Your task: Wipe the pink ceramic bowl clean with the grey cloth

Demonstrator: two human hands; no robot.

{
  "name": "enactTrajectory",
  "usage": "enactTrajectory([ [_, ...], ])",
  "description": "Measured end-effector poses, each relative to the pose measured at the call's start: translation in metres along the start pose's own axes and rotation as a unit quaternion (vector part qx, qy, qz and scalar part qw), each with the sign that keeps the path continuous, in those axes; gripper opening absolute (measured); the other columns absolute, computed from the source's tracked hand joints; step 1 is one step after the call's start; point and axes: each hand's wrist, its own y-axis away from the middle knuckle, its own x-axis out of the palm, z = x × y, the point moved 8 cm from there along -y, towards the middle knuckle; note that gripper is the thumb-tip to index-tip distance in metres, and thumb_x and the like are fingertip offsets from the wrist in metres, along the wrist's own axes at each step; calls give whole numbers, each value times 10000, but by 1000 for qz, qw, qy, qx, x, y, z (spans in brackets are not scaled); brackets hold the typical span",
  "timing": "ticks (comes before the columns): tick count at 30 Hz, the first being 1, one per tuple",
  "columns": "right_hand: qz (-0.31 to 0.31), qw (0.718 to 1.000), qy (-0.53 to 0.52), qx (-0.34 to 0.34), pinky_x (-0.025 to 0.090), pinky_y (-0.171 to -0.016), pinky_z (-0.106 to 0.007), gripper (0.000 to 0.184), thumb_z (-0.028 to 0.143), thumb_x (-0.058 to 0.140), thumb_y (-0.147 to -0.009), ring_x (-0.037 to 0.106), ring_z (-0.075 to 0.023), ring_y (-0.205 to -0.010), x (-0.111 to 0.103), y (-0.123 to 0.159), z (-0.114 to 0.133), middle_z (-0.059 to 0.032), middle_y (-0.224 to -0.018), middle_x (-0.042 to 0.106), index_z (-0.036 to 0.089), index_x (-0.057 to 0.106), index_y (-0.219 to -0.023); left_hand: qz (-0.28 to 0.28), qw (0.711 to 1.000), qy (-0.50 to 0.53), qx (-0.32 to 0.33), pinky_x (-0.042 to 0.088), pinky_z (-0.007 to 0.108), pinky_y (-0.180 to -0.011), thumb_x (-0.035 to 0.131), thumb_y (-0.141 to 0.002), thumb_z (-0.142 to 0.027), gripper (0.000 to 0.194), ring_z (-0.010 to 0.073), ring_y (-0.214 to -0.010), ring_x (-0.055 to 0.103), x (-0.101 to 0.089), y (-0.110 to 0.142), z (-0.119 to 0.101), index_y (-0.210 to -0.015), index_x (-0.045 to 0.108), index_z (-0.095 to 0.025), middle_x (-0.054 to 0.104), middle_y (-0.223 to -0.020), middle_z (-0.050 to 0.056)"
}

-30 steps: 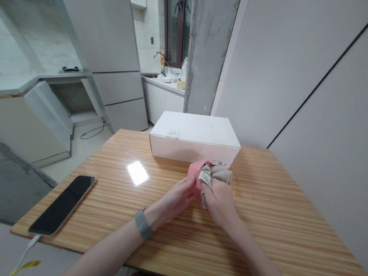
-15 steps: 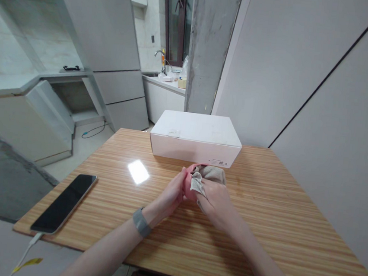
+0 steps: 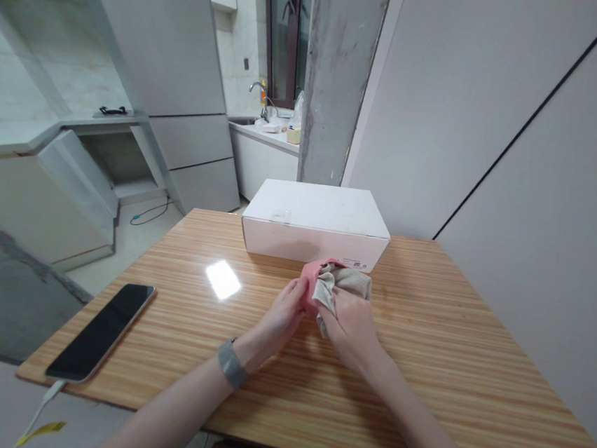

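Note:
My left hand (image 3: 286,312) is closed on the left side of a pink bowl (image 3: 310,276), thumb toward me; it is tilted, and much of it is hidden by the fingers and cloth. A crumpled grey cloth (image 3: 352,281) lies bunched against the bowl's inside and over its right side. My right hand (image 3: 352,328) grips this cloth and presses it to the bowl, its fingertips hidden in the folds. Both hands are above the wooden table (image 3: 455,352), just in front of the white box (image 3: 315,243).
A black-screened phone (image 3: 103,332) lies at the table's left edge, with a white charging cable (image 3: 41,407) running off it. The closed white box stands at the table's far edge. Beyond are a fridge (image 3: 162,42) and a sink tap (image 3: 261,97); a white wall (image 3: 501,95) rises at the right.
The bowl has turned and risen slightly, showing more of its pink outside. My right hand and the cloth have shifted slightly right. The view has moved a little.

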Motion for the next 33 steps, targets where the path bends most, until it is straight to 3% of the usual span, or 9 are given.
enactTrajectory([
  [4,46,996,19,-77,363,-718,-324,288,265,371,-945,566,-211,-753,7,1,15,-93,-834,668,164,615,-829,-5,1000,-15,3,467,285,-835,546,-865,-570,542,232,-1032,624,-5,-4,-1,-1154,660,-126,696,-1116,118],
  [6,61,994,20,-85,361,-724,-329,288,251,367,-946,558,-209,-747,9,2,17,-88,-828,664,170,610,-815,-2,1000,-17,-6,474,284,-820,515,-886,-564,536,228,-1022,629,-5,-3,-1,-1175,649,-133,701,-1096,112],
  [12,-4,1000,-7,2,372,-714,-320,263,239,375,-941,584,-213,-767,2,0,3,-89,-860,686,176,611,-843,69,994,67,-60,483,226,-766,486,-928,-496,428,169,-966,637,17,5,-1,-1150,662,-176,701,-1078,73],
  [18,-40,998,-9,51,369,-674,-305,248,233,383,-928,604,-209,-741,-6,0,-3,-71,-808,693,198,584,-787,74,990,87,-77,474,179,-614,592,-890,-309,248,106,-766,625,15,6,2,-1084,675,-180,701,-950,34],
  [26,-6,999,-8,40,302,-603,-301,262,229,394,-902,552,-177,-626,-6,-2,-4,-43,-704,659,201,546,-691,22,999,-5,-33,529,244,-652,708,-794,-427,395,148,-747,658,2,6,-1,-1086,667,-165,717,-938,70],
  [33,27,999,-27,-34,289,-600,-300,321,270,365,-915,511,-166,-602,-5,2,1,-40,-662,627,200,514,-640,-52,994,-73,-55,412,186,-432,648,-766,-606,547,105,-473,566,-15,2,1,-987,691,-108,677,-661,53],
])
